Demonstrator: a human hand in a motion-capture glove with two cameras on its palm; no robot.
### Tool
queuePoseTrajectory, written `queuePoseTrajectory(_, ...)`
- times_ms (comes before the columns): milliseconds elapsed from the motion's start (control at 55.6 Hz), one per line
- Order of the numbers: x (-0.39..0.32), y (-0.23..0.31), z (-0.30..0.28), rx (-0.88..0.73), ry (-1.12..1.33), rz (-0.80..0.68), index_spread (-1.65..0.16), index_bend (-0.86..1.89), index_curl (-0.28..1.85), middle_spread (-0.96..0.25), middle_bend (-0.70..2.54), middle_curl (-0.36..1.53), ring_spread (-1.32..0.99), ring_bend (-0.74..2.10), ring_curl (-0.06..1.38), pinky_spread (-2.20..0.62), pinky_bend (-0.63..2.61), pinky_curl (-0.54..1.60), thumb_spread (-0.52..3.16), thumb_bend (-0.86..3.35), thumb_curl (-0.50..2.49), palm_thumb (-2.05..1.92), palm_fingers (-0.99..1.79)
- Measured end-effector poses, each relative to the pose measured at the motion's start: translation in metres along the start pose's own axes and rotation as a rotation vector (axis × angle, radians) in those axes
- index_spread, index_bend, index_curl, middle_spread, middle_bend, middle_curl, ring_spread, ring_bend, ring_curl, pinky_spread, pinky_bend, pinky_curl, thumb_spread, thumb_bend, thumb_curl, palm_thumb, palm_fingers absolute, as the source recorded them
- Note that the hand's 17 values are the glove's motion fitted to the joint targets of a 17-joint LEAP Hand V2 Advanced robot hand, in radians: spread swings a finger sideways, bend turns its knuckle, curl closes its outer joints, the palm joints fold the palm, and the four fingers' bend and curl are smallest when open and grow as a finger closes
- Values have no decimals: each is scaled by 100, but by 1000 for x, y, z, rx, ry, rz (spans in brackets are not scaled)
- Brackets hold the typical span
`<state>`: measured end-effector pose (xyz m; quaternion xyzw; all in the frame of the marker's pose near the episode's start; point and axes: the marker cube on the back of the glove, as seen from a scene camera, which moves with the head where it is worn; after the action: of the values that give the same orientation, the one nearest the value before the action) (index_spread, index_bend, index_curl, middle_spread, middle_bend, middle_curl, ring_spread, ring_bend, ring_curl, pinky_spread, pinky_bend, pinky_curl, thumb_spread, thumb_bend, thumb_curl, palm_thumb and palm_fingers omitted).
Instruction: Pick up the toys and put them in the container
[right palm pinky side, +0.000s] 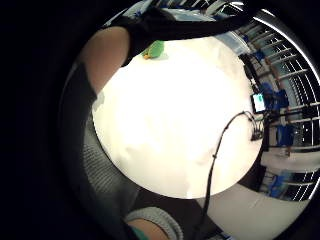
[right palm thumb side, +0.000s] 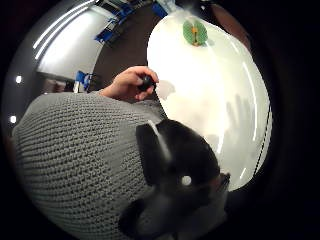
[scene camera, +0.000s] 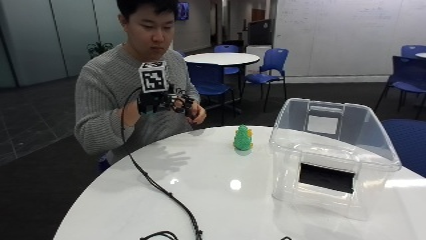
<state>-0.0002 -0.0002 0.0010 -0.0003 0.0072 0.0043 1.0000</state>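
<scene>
A small green toy (scene camera: 243, 138) with an orange part stands upright near the middle of the round white table (scene camera: 200, 190). To its right is a clear plastic container (scene camera: 329, 150), and I see no toy inside it. My gloved right hand (scene camera: 158, 101) is raised above the table's far left edge, in front of the person's chest. Its fingers are spread and hold nothing, and their shadow falls on the table. The little finger side palm view shows the green toy (right palm pinky side: 155, 49) far off on the table (right palm pinky side: 170, 125). In the thumb side palm view the toy (right palm thumb side: 195, 31) is equally far away.
The bare left hand (scene camera: 194, 113) hovers beside the glove and holds a small black object (right palm thumb side: 146, 82). Blue chairs (scene camera: 269, 67) and another white table (scene camera: 223, 58) stand behind the person. Bare tabletop lies between my hand and the toy.
</scene>
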Motion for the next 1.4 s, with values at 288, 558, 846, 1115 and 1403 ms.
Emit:
queuePoseTrajectory(288,4,1,4,-15,54,-30,-33,18,15,-17,18,12,-15,29,11,2,59,22,112,-3,5,-5,11)
queuePoseTrajectory(558,1,-14,4,-31,-28,11,-36,18,22,-19,18,19,-17,33,16,2,63,26,127,-4,10,-6,7)
queuePoseTrajectory(846,52,-154,-1,-43,241,32,-37,15,26,-20,18,24,-20,43,20,2,69,30,132,-2,13,-2,8)
queuePoseTrajectory(1115,42,-248,35,-175,121,46,-35,11,22,-22,23,29,-28,66,28,0,79,34,138,3,21,13,8)
queuePoseTrajectory(1403,47,-269,91,-268,225,101,-39,16,22,-32,36,36,-40,91,35,-5,77,33,138,7,27,27,30)
